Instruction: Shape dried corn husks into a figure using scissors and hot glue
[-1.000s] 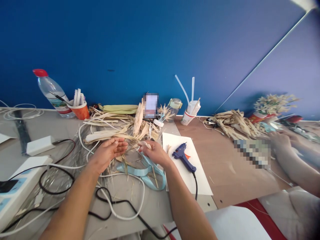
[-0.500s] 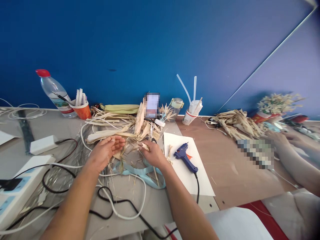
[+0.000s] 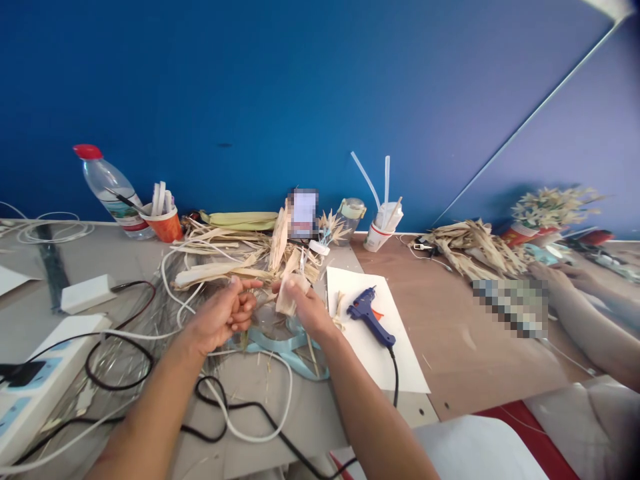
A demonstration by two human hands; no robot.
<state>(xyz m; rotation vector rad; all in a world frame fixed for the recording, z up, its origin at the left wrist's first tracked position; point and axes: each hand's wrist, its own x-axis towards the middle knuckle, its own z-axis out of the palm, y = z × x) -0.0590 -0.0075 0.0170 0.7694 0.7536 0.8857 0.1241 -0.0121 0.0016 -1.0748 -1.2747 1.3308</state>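
My right hand (image 3: 311,308) grips a pale, flat piece of dried corn husk (image 3: 287,299), its thumb pressed over the front. Just to the left is my left hand (image 3: 224,315), index finger stretched toward the husk and the other fingers loosely curled; nothing shows in it. Behind both hands lies a heap of dried corn husks (image 3: 225,271). Under them on the table is a light blue ribbon (image 3: 295,360) among husk scraps. A blue glue gun (image 3: 371,315) rests on a white sheet (image 3: 400,370) to the right of my right hand.
Black and white cables cross the table in front, from a power strip (image 3: 47,380) at left. A bottle (image 3: 113,190), an orange cup (image 3: 165,227), a phone (image 3: 304,212), a jar (image 3: 351,217) and a straw cup (image 3: 379,239) line the wall. At right are another person's hands (image 3: 555,280).
My right hand has lifted the husk piece, which now shows its flat face upright. My left hand has moved slightly right and curled its fingers, leaving the index finger extended.
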